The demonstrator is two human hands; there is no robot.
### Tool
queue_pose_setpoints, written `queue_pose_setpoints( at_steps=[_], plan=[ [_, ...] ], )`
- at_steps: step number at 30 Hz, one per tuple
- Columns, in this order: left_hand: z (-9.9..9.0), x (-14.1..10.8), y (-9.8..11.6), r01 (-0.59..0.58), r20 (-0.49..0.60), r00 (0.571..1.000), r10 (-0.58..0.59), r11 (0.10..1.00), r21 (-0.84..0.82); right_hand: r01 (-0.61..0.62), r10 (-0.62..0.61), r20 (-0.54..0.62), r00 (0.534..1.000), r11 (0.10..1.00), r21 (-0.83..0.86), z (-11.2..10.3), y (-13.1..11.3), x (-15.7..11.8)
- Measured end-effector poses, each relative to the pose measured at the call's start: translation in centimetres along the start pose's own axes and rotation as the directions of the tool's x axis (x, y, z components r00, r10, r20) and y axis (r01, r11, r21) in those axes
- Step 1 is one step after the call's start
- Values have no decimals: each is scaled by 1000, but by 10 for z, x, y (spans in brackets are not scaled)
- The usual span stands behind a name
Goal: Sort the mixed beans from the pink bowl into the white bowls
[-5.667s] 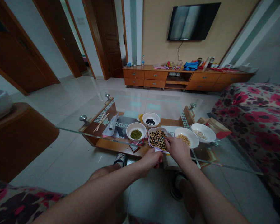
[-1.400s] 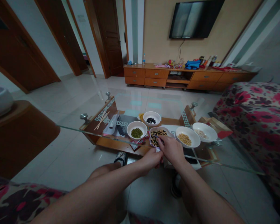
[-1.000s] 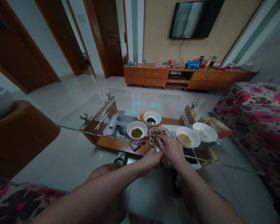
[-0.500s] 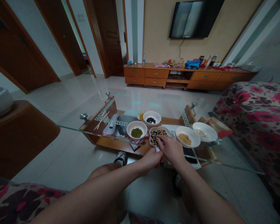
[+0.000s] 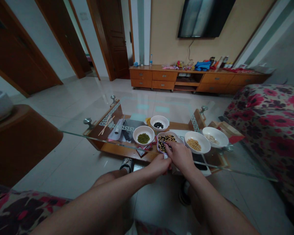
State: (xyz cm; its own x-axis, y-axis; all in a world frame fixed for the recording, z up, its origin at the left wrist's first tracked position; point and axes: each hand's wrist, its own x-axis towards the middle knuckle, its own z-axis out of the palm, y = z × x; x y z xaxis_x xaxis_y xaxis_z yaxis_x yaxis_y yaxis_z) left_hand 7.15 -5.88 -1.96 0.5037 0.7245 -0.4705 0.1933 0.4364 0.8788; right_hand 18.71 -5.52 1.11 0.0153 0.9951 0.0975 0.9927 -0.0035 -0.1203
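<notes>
A pale, scalloped bowl [image 5: 180, 140] of mixed black and tan beans [image 5: 161, 140] stands on the glass table. My right hand [image 5: 181, 158] reaches over its near side, fingers drawn together at the beans; what they pinch is hidden. Just below the bowl, my left hand [image 5: 159, 167] is closed beside the right one, thumb against a small whitish piece that I cannot identify. Around it are a bowl of green beans [image 5: 143, 138], a bowl of black beans [image 5: 158, 125], a bowl of yellow beans [image 5: 194, 144] and a bowl of pale flat pieces [image 5: 212, 139].
The glass tabletop [image 5: 88, 134] has its front edge under my forearms. Chopsticks [image 5: 106, 125], a clear roll [image 5: 118, 126] and a red packet [image 5: 142, 151] show left of the bowls. A floral sofa [image 5: 271, 130] stands right, a TV cabinet [image 5: 164, 77] beyond.
The view has shifted very slightly. Both hands stay in about the same place at the bowl of mixed beans, and the bowls have not moved.
</notes>
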Motion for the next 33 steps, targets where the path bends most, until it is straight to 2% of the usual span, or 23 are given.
queue_pose_setpoints(
  at_steps=[5,33],
  plan=[
    [0,-1,1,-31,-7,999,31,999,26,-6,6,33,999,1000,4,-2,0,0],
    [0,-3,3,-34,-1,999,34,998,52,23,-23,-24,999,1000,6,0,-1,-1]
  ],
)
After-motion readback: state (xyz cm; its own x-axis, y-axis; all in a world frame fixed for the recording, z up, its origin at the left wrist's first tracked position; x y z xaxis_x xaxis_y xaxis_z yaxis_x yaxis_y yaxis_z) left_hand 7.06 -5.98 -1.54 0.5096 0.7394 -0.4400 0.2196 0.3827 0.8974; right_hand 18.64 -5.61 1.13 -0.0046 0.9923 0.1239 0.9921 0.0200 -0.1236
